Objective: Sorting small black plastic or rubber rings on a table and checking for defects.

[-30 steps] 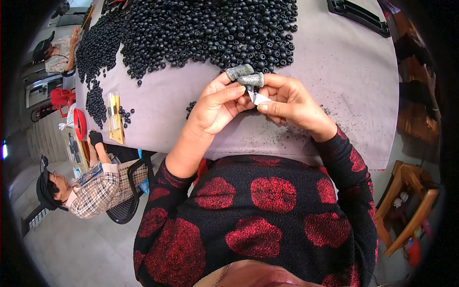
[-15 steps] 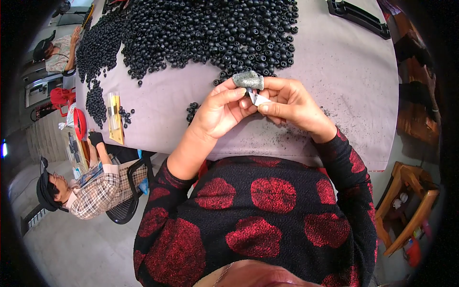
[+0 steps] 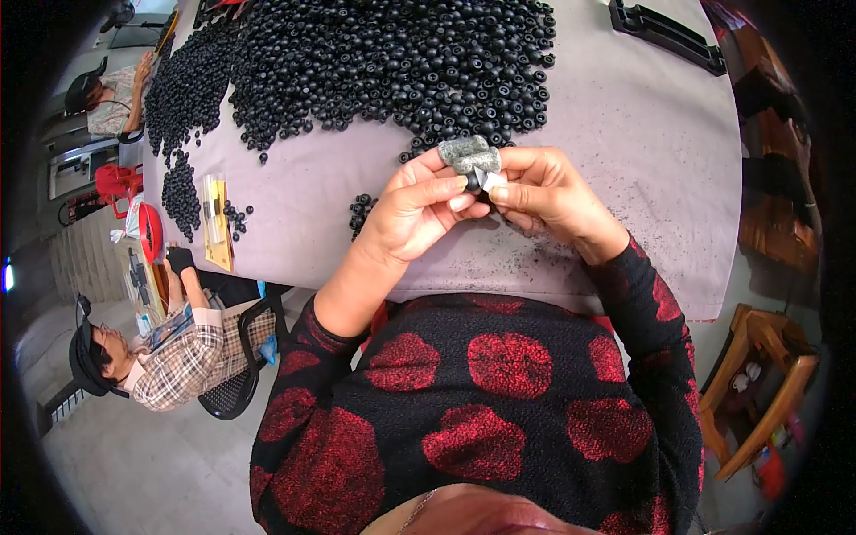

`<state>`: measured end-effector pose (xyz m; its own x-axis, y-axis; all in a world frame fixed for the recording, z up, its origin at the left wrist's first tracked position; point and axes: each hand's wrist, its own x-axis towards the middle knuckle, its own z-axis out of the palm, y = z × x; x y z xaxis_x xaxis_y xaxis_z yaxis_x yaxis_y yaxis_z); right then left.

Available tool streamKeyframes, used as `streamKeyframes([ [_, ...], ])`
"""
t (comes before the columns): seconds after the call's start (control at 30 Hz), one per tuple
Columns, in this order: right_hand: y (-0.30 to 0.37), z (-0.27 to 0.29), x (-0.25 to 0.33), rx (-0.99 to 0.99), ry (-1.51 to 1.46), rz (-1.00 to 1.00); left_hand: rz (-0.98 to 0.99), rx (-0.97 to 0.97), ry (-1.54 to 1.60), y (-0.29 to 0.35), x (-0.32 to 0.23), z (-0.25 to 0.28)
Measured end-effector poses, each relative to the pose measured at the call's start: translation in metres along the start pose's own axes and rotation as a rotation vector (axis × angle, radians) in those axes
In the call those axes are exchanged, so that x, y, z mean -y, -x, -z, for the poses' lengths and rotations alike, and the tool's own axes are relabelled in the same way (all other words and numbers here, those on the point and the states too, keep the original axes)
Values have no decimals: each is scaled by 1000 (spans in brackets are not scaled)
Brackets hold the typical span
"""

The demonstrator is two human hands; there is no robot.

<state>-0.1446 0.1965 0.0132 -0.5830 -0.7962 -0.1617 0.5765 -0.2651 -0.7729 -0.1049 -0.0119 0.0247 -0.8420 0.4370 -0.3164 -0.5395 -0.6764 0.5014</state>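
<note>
Left hand (image 3: 401,212), forearm angled inward, pinches 1 black knob (image 3: 473,184), axis unclear, nearside of the pile (image 3: 383,67). Right hand (image 3: 553,194), likewise angled: fingers closed on 1 pale blade (image 3: 492,182), long axis slanting pileward.

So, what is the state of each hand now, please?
Left hand: closed, holding a small black piece.
Right hand: closed, holding a small white pointed piece.

1. Within the grip, the left hand (image 3: 408,212) partly hides the black piece (image 3: 473,184);
2. there, the right hand (image 3: 551,191) covers the rear of the pale pointed tool (image 3: 491,182);
3. beyond the grip, the black pile (image 3: 383,67) runs off the top edge;
4. right of the grip, dark specks (image 3: 551,253) are too small to identify.
</note>
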Motion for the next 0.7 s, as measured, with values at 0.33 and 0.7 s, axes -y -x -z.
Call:
streamKeyframes([
  [0.33,0,-12,2,0,-66,81,-24,16,57,-1,0,6],
  [0.7,-3,-6,1,-178,1,142,-491,-495,-951,39,-51,37],
])
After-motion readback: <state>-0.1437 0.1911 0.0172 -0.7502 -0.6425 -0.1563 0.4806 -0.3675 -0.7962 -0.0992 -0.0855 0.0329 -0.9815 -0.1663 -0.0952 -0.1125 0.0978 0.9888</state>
